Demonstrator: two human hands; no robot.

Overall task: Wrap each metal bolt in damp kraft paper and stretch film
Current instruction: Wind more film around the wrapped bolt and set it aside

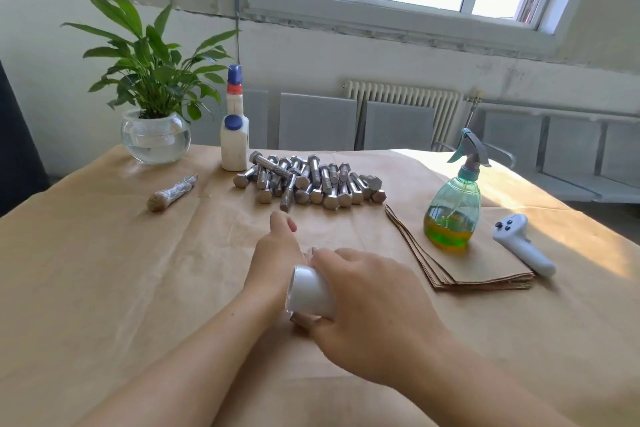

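Table (104,288) was covered w/ brown kraft paper; everything sat on that. At 10 o'clock stood a potted plant (152,107) in a glass bowl, and just right of it a white bottle (234,135) w/ blue caps. The heap of bare metal bolts (311,182) lay at 12 o'clock, a fair no. left to wrap. Spray bottle (453,208) w/ green liquid stood at 2 o'clock on the stack of cut kraft sheets (460,263); a white controller (523,243) lay just right of those. One finished wrapped bolt (171,193) rested at 10 o'clock, well apart from the heap.

Centre, approx 6 o'clock: right hand (377,312) was curled round the white stretch film roll (311,295), thumb under, fingers over. Left hand (277,253) lay just beyond the roll, fingers loosely curled; what it held, if anything, couldn't be told – film looked faintly visible btwn the hands, but the bolt being wrapped was hidden.

Judgement: step was film-wrapping. To do it well, keep film taut off the roll, pin the paper bundle firm w/ left, overlap turns, cover both ends so the damp stays in, tear clean
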